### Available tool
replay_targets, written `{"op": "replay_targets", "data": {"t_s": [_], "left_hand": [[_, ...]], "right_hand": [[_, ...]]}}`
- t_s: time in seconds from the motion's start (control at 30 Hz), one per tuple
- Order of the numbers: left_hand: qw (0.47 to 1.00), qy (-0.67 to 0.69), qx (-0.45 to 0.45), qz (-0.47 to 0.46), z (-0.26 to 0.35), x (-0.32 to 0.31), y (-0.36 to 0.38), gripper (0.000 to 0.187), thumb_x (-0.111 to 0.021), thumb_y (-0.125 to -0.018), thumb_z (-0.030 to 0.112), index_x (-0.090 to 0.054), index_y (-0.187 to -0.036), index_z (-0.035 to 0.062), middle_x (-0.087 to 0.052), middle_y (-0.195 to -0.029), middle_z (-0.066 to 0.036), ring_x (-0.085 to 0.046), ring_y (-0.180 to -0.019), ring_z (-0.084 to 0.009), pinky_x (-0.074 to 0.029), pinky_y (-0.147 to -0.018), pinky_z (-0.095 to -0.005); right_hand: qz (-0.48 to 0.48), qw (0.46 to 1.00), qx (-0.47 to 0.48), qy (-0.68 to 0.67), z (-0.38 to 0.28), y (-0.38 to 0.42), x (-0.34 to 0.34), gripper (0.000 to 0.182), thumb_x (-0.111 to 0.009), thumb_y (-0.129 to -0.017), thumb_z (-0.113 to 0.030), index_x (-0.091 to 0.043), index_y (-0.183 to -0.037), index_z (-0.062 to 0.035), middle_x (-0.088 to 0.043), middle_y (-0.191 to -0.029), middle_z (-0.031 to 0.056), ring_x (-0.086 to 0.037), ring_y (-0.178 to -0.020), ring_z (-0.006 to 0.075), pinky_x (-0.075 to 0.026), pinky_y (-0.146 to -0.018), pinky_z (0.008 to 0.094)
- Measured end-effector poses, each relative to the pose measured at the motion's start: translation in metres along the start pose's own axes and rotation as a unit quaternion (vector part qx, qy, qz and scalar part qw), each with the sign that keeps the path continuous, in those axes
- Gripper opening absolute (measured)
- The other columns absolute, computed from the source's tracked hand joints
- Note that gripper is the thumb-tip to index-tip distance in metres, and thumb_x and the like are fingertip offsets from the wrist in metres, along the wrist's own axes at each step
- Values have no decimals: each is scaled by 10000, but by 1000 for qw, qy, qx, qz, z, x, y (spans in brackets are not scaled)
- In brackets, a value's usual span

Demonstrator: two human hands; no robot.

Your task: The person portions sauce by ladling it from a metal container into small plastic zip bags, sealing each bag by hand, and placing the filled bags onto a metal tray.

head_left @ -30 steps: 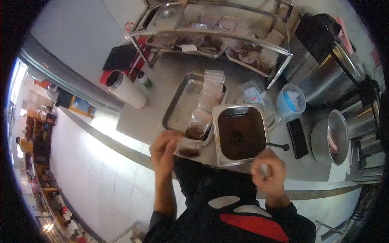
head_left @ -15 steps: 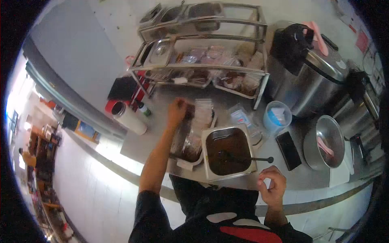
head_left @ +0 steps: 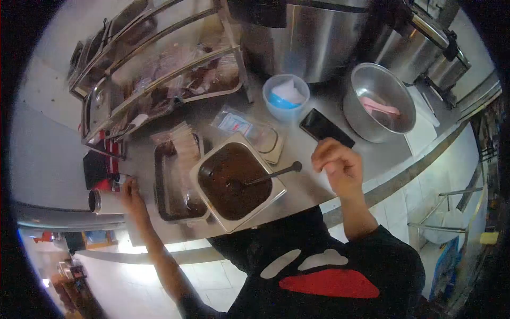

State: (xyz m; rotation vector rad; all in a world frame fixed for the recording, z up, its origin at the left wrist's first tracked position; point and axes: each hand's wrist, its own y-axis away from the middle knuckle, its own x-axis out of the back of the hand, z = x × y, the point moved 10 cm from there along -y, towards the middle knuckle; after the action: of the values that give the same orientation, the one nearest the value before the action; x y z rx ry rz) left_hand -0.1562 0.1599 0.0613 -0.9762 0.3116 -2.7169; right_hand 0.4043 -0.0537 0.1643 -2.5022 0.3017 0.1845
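Observation:
My left hand (head_left: 132, 195) is beside the white bottle (head_left: 109, 202) at the left of the steel table; motion blurs its fingers. My right hand (head_left: 341, 166) is raised by the black phone (head_left: 325, 127), its fingers curled in to the thumb, with nothing visible in them. Between my hands, a square steel pan (head_left: 234, 181) holds dark liquid and a black ladle (head_left: 273, 174). A long tray (head_left: 169, 204) with a row of clear packets (head_left: 185, 146) lies to its left.
A steel rack (head_left: 241, 69) with trays stands at the back left. Behind the table's right part are large steel cookers (head_left: 324, 42). A plastic tub (head_left: 287, 101), a steel bowl (head_left: 378, 103) with a pink utensil (head_left: 380, 108), and a packet (head_left: 234, 125) sit on the table.
The camera view has turned to the right, so the table's objects appear shifted left. My left hand has moved from the packets in the tray to the white bottle. My right hand remains curled.

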Motion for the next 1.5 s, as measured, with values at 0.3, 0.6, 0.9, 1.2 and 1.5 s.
{"op": "replay_targets", "data": {"t_s": [0.3,0.6,0.9,1.2,1.5], "left_hand": [[948,-4,195,254,-94,47,261,326,-457,-983,206,-610,-1139,-36,-632,-1123,-162,-599,-1053,-276,-489,-938,-406],[936,-36,350,-21,-181,-145,438,915,-691,-880,445,-239,-1480,-78,-353,-1438,-373,-377,-1327,-500,-352,-1094,-512],[915,66,391,-74,-229,-148,380,985,-794,-768,523,-372,-1402,-102,-516,-1343,-297,-512,-1252,-380,-410,-1044,-421],[935,-118,286,-173,-272,-166,397,682,-595,-948,434,-396,-1409,-27,-509,-1314,-349,-534,-1194,-441,-447,-991,-468],[823,287,253,-420,57,-114,339,343,-675,-911,253,-656,-1139,-2,-642,-1185,-181,-596,-1131,-310,-462,-957,-414]], "right_hand": [[-111,811,-90,567,89,-119,32,198,-682,-864,-204,-672,-996,-57,-678,-941,147,-663,-841,303,-533,-785,388],[-378,511,-85,767,198,-147,28,234,-641,-799,-152,-725,-1012,-103,-700,-987,174,-667,-948,369,-523,-843,488],[-248,690,-47,678,131,-156,53,183,-656,-875,-227,-748,-952,-89,-684,-963,172,-647,-932,394,-504,-821,482],[-124,811,-30,571,76,-147,76,148,-720,-855,-149,-718,-932,-24,-626,-790,108,-613,-718,213,-470,-669,324],[-54,965,-43,253,-14,6,-33,180,-771,-794,-191,-644,-793,-64,-698,-787,71,-671,-762,203,-515,-730,321]]}}
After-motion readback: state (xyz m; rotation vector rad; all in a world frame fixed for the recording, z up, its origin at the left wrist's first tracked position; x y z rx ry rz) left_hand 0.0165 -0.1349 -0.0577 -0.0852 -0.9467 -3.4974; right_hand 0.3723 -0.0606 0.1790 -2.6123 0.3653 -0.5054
